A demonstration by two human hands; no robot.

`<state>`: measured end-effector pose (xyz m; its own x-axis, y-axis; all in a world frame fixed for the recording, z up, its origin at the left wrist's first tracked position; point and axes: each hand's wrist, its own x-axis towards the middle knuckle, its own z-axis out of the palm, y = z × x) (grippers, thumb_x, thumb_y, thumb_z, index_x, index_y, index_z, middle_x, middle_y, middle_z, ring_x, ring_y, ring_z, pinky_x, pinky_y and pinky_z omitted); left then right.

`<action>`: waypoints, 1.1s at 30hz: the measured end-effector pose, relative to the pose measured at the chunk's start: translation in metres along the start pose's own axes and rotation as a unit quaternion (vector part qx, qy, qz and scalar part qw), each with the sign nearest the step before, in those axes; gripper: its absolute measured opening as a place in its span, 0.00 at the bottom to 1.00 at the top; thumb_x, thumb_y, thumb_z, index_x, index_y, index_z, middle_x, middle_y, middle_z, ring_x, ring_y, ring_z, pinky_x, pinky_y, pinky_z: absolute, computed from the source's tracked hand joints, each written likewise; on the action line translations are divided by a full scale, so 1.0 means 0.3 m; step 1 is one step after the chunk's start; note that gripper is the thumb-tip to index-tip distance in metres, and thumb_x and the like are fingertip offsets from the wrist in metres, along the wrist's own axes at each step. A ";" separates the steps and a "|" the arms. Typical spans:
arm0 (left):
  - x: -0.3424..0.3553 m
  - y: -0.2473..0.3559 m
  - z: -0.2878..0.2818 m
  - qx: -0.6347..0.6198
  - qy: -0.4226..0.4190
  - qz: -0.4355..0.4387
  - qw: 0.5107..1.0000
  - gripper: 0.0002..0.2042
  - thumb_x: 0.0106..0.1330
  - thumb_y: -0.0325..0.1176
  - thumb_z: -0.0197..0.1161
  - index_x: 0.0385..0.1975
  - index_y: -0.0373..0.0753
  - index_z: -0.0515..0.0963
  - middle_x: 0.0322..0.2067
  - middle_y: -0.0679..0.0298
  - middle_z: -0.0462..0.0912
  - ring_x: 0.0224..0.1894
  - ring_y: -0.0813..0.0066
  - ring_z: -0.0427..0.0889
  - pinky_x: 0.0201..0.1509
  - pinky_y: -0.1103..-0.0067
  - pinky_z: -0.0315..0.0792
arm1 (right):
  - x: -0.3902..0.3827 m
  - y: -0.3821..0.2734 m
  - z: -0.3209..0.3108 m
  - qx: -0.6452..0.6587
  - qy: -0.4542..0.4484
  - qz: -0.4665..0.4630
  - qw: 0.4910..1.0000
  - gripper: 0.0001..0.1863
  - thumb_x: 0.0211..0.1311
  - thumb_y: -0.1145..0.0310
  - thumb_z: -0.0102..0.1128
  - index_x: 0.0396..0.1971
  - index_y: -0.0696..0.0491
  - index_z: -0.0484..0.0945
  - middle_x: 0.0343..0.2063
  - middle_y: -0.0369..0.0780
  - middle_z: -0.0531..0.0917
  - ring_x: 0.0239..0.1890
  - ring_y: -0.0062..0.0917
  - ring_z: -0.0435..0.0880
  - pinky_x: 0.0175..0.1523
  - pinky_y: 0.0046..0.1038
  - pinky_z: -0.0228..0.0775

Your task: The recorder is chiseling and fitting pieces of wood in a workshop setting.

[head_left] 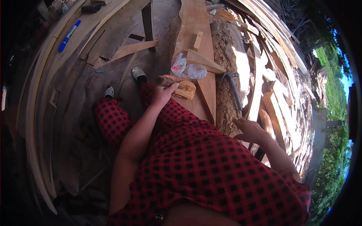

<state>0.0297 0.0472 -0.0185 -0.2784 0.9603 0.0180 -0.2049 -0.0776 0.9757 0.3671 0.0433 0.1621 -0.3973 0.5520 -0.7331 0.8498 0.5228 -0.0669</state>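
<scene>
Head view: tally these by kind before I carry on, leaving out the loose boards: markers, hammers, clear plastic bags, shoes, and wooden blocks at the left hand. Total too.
Blue marker: 1
Hammer: 1
Clear plastic bag: 1
Shoes: 2
Wooden block at the left hand: 1
Total: 6

Upper left: 1 blue marker (69, 36), white patch on barrel, lying aslant on long brown boards (60, 63); 1 dark rounded object (91, 8) near top edge. Upper centre: 1 clear plastic bag (194, 71), crumpled, small red patch showing at left end; just beside it, 1 wooden wedge (204, 61) and 1 small wooden block (197, 41). Right: heaped wood offcuts (275, 115), partly in bright sun. Far right: green foliage (332, 75), blue sky (346, 81).
</scene>
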 end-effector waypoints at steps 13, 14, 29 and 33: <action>0.017 0.042 0.032 0.007 0.021 0.004 1.000 0.15 0.54 0.19 0.63 0.39 0.37 0.67 0.38 0.61 0.77 0.29 0.80 0.78 0.29 0.85 0.75 | 0.435 0.097 0.203 0.171 0.157 -0.034 0.972 0.37 0.50 0.54 0.65 0.59 0.51 0.63 0.47 0.48 0.74 0.51 0.42 0.75 0.53 0.39 0.68; 0.018 0.035 0.028 0.027 0.002 0.005 1.000 0.15 0.54 0.18 0.62 0.39 0.37 0.67 0.38 0.61 0.77 0.29 0.80 0.78 0.29 0.86 0.75 | 0.486 0.094 0.254 0.161 0.162 -0.011 0.973 0.39 0.49 0.53 0.64 0.61 0.51 0.61 0.49 0.49 0.73 0.52 0.43 0.74 0.53 0.40 0.68; 0.046 0.077 0.113 0.088 0.031 -0.008 0.996 0.08 0.58 0.27 0.64 0.35 0.38 0.73 0.22 0.71 0.75 0.23 0.88 0.72 0.24 0.89 0.67 | 0.625 0.028 0.340 0.206 0.207 0.067 0.954 0.54 0.44 0.56 0.69 0.67 0.50 0.42 0.50 0.50 0.67 0.48 0.46 0.76 0.52 0.40 0.70; 0.052 0.095 0.125 0.107 0.000 -0.001 0.994 0.09 0.58 0.28 0.64 0.35 0.37 0.72 0.22 0.71 0.75 0.24 0.86 0.74 0.27 0.87 0.69 | 0.656 0.045 0.355 0.208 0.203 0.077 0.954 0.56 0.42 0.61 0.69 0.67 0.49 0.39 0.49 0.50 0.67 0.47 0.47 0.76 0.51 0.40 0.70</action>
<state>0.0546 0.0701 0.0179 -0.2782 0.9604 0.0166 -0.0010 -0.0176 0.9998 0.3372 0.0898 -0.0551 -0.2859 0.8517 -0.4392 0.9396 0.1590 -0.3032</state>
